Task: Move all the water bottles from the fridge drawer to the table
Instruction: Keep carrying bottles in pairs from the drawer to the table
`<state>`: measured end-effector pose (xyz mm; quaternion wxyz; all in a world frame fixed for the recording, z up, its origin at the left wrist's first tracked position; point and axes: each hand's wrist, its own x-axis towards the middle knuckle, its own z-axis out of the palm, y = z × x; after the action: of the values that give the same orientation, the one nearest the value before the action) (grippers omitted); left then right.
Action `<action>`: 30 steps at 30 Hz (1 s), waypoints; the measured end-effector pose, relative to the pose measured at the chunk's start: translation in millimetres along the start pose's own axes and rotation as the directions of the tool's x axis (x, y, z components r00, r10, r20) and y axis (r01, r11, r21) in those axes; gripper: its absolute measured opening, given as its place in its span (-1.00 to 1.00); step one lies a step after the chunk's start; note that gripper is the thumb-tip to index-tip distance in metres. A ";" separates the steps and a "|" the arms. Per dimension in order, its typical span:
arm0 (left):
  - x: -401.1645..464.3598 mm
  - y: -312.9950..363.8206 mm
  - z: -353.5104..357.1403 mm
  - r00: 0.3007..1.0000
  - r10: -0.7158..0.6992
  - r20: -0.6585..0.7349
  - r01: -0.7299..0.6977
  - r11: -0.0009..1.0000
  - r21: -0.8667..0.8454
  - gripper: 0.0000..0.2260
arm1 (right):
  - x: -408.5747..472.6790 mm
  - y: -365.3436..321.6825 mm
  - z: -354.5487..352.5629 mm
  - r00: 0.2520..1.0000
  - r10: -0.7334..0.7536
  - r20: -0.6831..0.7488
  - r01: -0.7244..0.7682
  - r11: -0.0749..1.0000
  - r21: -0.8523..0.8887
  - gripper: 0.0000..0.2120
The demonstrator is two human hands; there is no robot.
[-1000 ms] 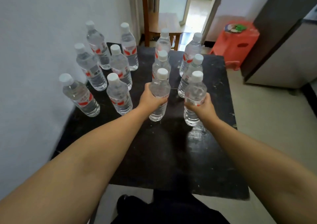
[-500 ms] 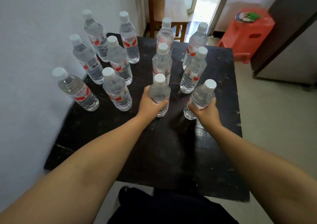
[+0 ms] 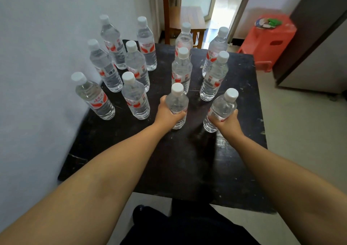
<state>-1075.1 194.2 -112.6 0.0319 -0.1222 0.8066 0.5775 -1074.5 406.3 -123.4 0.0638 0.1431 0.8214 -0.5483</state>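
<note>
Two clear water bottles with white caps and red labels stand on the black table [image 3: 187, 160]. My left hand [image 3: 167, 113] is wrapped around the left bottle [image 3: 177, 102], whose base rests on the tabletop. My right hand [image 3: 227, 120] grips the right bottle [image 3: 222, 105], which leans to the right with its base at the table surface. Behind them stand several more identical bottles in rows, such as one [image 3: 136, 98] to the left and one [image 3: 214, 77] just beyond my right hand.
A white wall [image 3: 47, 56] runs along the table's left side. A red plastic stool [image 3: 270, 38] and a wooden chair [image 3: 185, 21] sit beyond the table. A dark and grey fridge [image 3: 319, 47] stands at the right. My legs are below the table's near edge.
Both hands have lowered their bottles onto the table, nearer to me than the rows. The right bottle now leans to the right. The view has shifted slightly closer.
</note>
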 end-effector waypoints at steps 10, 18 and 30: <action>-13.8 -18.3 -54.6 0.915 -0.344 0.213 0.243 0.888 0.390 -0.44 | -24.3 3.0 15.4 0.758 0.573 0.313 -0.536 0.820 -0.201 -0.71; -71.1 -58.2 -148.6 0.903 -0.408 0.133 0.307 0.830 0.466 -0.77 | -67.9 -40.5 129.5 0.825 0.298 0.480 0.009 0.842 -0.539 -0.86; -201.5 -125.3 -235.8 0.790 -0.593 -0.156 0.555 0.583 0.594 -0.72 | -154.3 -78.2 273.3 0.504 0.026 0.863 0.799 0.365 -0.477 -0.81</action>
<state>-829.6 -33.0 -111.5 0.2782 -0.3415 0.8633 0.2462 -965.8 101.7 -120.7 0.3105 -0.3814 0.8685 -0.0621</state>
